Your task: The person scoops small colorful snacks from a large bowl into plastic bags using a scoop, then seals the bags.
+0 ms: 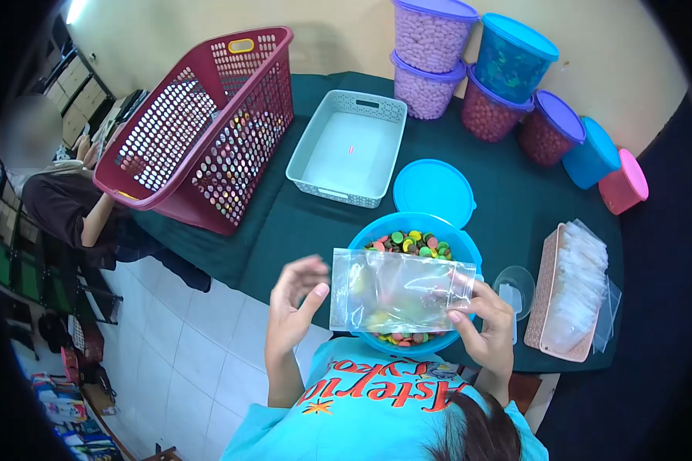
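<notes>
A clear plastic pouch (pixel 396 292) lies stretched sideways above a round blue tub (pixel 470 247). My right hand (pixel 486 326) pinches the pouch's right end between thumb and fingers. Just off its left end is my left hand (pixel 294 298), fingers apart and slightly blurred, with nothing in it. Colourful round candies (pixel 407 243) in green, yellow, pink and brown fill the tub, partly hidden by the pouch. Beside the tub on the right rests a clear scoop (pixel 515 288). The tub's blue lid (pixel 434 194) lies flat behind it.
A pink basket (pixel 540 307) of clear pouches (pixel 577 280) stands right. Behind are a pale green tray (pixel 346 146) and a tall maroon basket (pixel 242 165). Lidded candy tubs (pixel 430 92) line the back right of the green-covered table (pixel 307 238). Another person (pixel 61 192) sits left.
</notes>
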